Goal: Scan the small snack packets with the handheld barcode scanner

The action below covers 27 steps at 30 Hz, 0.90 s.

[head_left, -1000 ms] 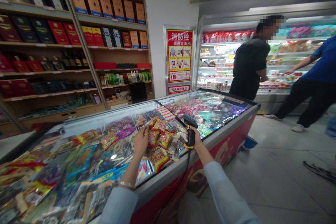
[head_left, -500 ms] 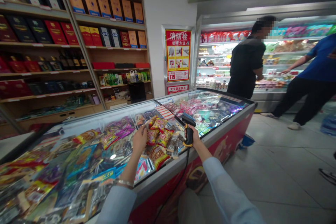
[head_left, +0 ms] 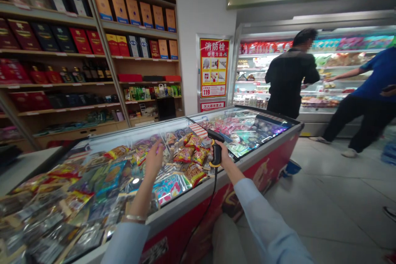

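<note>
In my right hand [head_left: 221, 153] is a black and yellow barcode scanner [head_left: 216, 148], its head pointing away over the freezer; a cord [head_left: 213, 185] hangs from its handle. My left hand [head_left: 154, 159] hovers above packaged goods left of a heap of red and yellow snack bags [head_left: 193, 152]. Its fingers point away and are slightly blurred, so I cannot tell whether they hold anything. The snack bags lie between my two hands. A blue and pink package [head_left: 168, 187] lies nearer me, at the freezer's front edge.
The long chest freezer [head_left: 262, 161] with red sides spans the view. Shelves of boxes and bottles [head_left: 139, 47] stand at the left back. Near a lit refrigerated display [head_left: 247, 86] are a person in black [head_left: 286, 78] and a person in blue [head_left: 375, 74].
My left hand has moved left, away from the heap of snack bags. The barcode scanner stays in my right hand, slightly further left in view. The person in black has turned toward the display.
</note>
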{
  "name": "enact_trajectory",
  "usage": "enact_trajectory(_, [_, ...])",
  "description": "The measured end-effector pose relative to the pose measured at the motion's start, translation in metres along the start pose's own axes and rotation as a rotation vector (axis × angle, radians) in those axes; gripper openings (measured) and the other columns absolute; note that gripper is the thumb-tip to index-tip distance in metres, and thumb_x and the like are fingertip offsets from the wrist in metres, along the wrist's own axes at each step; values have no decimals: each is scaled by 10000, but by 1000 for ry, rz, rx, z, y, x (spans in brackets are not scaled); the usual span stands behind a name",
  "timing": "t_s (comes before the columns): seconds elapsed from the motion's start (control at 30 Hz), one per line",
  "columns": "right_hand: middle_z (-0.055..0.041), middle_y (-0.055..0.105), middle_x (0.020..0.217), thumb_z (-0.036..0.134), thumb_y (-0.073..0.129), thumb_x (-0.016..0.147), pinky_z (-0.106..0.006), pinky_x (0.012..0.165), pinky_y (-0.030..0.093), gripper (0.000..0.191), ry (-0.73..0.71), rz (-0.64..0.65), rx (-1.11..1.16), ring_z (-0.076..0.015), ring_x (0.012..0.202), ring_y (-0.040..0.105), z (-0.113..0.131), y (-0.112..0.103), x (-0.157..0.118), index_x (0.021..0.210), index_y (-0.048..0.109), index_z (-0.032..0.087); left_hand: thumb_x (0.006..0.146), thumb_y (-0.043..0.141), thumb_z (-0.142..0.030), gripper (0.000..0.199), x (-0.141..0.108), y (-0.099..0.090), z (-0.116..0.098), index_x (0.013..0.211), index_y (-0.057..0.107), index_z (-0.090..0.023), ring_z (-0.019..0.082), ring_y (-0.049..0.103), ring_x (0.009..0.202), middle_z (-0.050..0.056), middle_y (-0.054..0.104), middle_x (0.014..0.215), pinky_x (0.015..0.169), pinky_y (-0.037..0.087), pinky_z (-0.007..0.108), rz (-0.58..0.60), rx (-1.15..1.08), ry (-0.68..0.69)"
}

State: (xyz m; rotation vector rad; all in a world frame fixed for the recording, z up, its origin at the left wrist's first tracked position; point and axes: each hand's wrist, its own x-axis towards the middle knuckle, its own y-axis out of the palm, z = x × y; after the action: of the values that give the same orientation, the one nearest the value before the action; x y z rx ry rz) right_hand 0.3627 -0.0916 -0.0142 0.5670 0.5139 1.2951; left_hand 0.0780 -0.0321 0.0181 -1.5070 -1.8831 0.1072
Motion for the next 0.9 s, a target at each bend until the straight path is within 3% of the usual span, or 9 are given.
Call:
enact_trajectory(0.33, [8,560,469,422,598,747,-208,338,373,237,149,228,-26,-121,391,496,-62,106,-12,714,581,189,888,428,-368,429,-14,-93,63,1230,622,-198,262,567,1184,82,651,1227,1038,419,415,-178,35,-97])
enact_trajectory(0.57, [13,572,502,410,620,756,-204,367,405,244,224,367,-23,-109,395,515,-118,159,-16,687,550,187,895,428,-329,430,-32,-158,95,1262,598,-185,236,546,1216,78,626,1271,1059,394,375,-266,73,-216])
enact_trajectory(0.77, [6,575,494,388,588,765,-209,359,404,237,305,377,-64,-107,383,497,-165,187,-15,650,543,186,901,407,-352,441,-45,-185,126,1257,599,-174,254,565,1184,103,639,1244,1025,424,391,-294,130,-285])
enact_trajectory(0.9, [-2,580,501,386,591,747,-205,365,402,225,350,382,-92,-108,391,505,-186,194,-9,665,559,179,894,392,-323,462,-48,-189,149,1287,557,-145,252,563,1182,121,616,1274,1024,420,385,-279,307,-197])
